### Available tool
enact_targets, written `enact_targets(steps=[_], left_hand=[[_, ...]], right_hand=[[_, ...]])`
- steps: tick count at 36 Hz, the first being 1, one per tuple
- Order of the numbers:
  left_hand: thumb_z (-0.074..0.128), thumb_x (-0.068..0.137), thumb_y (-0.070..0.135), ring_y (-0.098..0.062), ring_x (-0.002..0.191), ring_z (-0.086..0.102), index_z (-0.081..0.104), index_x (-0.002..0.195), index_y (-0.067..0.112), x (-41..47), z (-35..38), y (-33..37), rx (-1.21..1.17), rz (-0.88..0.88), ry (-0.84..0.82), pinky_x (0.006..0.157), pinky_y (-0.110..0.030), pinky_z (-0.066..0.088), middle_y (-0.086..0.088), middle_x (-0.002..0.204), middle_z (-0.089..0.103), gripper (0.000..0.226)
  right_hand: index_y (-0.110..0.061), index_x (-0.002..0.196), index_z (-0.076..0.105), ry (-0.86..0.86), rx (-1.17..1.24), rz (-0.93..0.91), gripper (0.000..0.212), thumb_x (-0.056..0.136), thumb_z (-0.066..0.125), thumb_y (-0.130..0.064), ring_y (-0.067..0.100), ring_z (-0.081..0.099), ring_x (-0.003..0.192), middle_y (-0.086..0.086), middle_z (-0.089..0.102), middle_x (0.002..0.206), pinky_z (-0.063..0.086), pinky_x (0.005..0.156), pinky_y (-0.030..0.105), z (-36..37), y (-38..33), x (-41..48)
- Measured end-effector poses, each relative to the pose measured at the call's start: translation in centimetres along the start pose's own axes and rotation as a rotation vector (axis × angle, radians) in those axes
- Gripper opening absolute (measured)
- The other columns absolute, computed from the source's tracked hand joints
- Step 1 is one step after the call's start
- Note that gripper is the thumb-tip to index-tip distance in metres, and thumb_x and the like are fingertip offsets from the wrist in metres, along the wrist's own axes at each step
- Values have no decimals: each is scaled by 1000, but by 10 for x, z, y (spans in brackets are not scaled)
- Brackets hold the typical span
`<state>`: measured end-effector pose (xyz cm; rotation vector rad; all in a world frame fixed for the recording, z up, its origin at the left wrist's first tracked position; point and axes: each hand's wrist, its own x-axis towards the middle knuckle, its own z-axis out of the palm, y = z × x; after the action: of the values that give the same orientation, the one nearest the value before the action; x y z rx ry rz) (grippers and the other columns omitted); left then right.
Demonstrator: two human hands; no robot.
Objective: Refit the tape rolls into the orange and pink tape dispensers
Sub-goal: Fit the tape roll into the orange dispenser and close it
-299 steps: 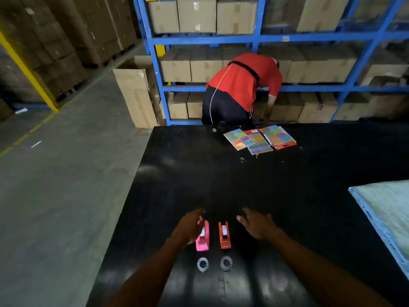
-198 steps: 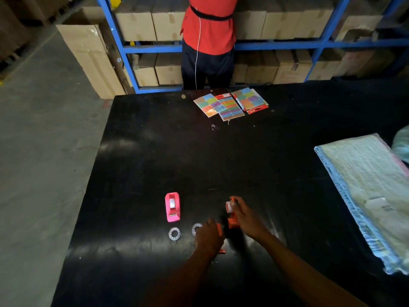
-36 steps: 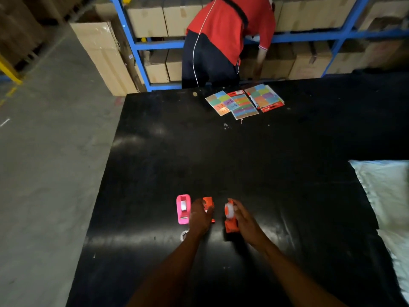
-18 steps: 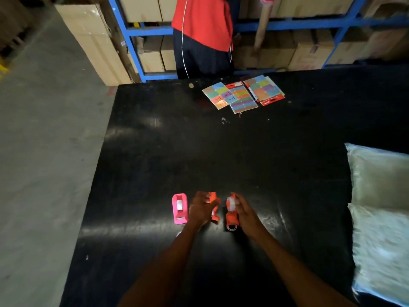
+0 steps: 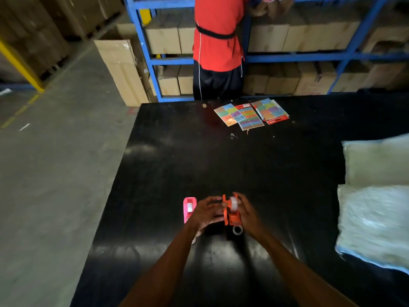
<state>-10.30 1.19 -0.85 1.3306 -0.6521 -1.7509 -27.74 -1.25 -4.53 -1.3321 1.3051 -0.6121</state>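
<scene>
The orange tape dispenser (image 5: 231, 212) is held just above the black table (image 5: 199, 156) between both hands, with a clear tape roll (image 5: 233, 202) sitting between its two halves. My left hand (image 5: 207, 212) presses on its left half and my right hand (image 5: 247, 214) grips its right side. A loose tape roll (image 5: 236, 230) lies on the table just below the dispenser. The pink tape dispenser (image 5: 189, 207) stands to the left, partly hidden by my left hand, with a roll inside it. A second loose ring (image 5: 194, 241) peeks out under my left wrist.
Coloured sticker packs (image 5: 251, 115) lie at the table's far edge. Pale padded bags (image 5: 374, 209) cover the right side. A person in a red shirt (image 5: 218, 41) stands at the blue shelving (image 5: 287, 56) full of cartons. The table's left edge drops to concrete floor (image 5: 55, 173).
The two orange halves, held apart half a second ago, have come together around the clear roll. The view has tilted up slightly; the pink dispenser has stayed put.
</scene>
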Motion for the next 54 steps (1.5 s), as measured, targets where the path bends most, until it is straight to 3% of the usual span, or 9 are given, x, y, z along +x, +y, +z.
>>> enact_targets(steps=[5, 10, 21, 37, 41, 45, 48, 51, 54], left_hand=[[80, 77, 13, -28, 97, 73, 65, 110, 17, -19, 5, 5, 18, 36, 5, 90, -45, 57, -9, 103, 76, 36], [93, 50, 35, -29, 100, 72, 67, 111, 18, -31, 2, 6, 6, 69, 9, 88, -43, 57, -12, 106, 75, 68], [85, 69, 32, -28, 107, 70, 64, 122, 15, -54, 0, 13, 37, 86, -10, 98, -46, 53, -14, 113, 73, 59], [64, 91, 14, -28, 103, 71, 65, 120, 8, -59, -8, 30, 188, -70, -6, 87, -38, 60, -16, 113, 73, 30], [66, 89, 13, -27, 102, 72, 68, 117, 7, -60, -9, 34, 198, -99, -18, 85, -36, 61, -17, 112, 73, 29], [65, 89, 12, -27, 101, 72, 67, 116, 5, -60, -9, 37, 191, -117, -10, 78, -33, 62, -17, 112, 73, 28], [68, 87, 13, -26, 102, 72, 68, 116, 5, -59, -7, 38, 182, -126, -12, 76, -31, 62, -16, 113, 73, 31], [69, 86, 13, -27, 103, 71, 68, 116, 4, -58, -5, 41, 176, -123, -15, 76, -31, 62, -16, 114, 72, 31], [69, 86, 13, -27, 105, 71, 68, 117, 3, -57, -5, 41, 150, -118, -18, 80, -32, 61, -16, 115, 72, 32]], right_hand=[[-40, 134, 46, -1, -47, -55, 43, 94, 37, -54, 12, 61, 117, -4, 60, 131, 47, 104, 47, 8, -18, -14], [-32, 135, 47, -22, -74, -55, 32, 103, 40, -35, 13, 60, 115, -2, 60, 130, 47, 104, 45, 10, -36, -23], [-23, 142, 46, 21, -107, -98, 39, 105, 36, -29, 9, 52, 122, -7, 54, 132, 36, 106, 24, 21, -55, -44], [-27, 133, 47, -44, -123, -77, 36, 103, 32, -39, 15, 60, 115, 1, 61, 128, 44, 107, 43, 29, -43, -39], [-47, 120, 51, -47, -123, -79, 33, 94, 35, -57, 15, 63, 110, -2, 65, 120, 46, 103, 49, 30, -24, -25], [-47, 113, 52, -62, -149, -69, 29, 94, 32, -56, 14, 65, 104, -3, 67, 112, 48, 99, 49, 29, -26, -27], [-42, 121, 49, -72, -158, -52, 29, 100, 31, -50, 10, 63, 106, -3, 64, 118, 47, 100, 38, 28, -47, -42], [-35, 123, 46, -52, -140, -74, 24, 106, 30, -32, -3, 60, 99, -3, 63, 113, 43, 85, 17, 28, -61, -51], [-27, 131, 46, -62, -144, -69, 31, 106, 28, -33, -1, 60, 93, 0, 63, 115, 43, 76, 16, 26, -59, -49]])
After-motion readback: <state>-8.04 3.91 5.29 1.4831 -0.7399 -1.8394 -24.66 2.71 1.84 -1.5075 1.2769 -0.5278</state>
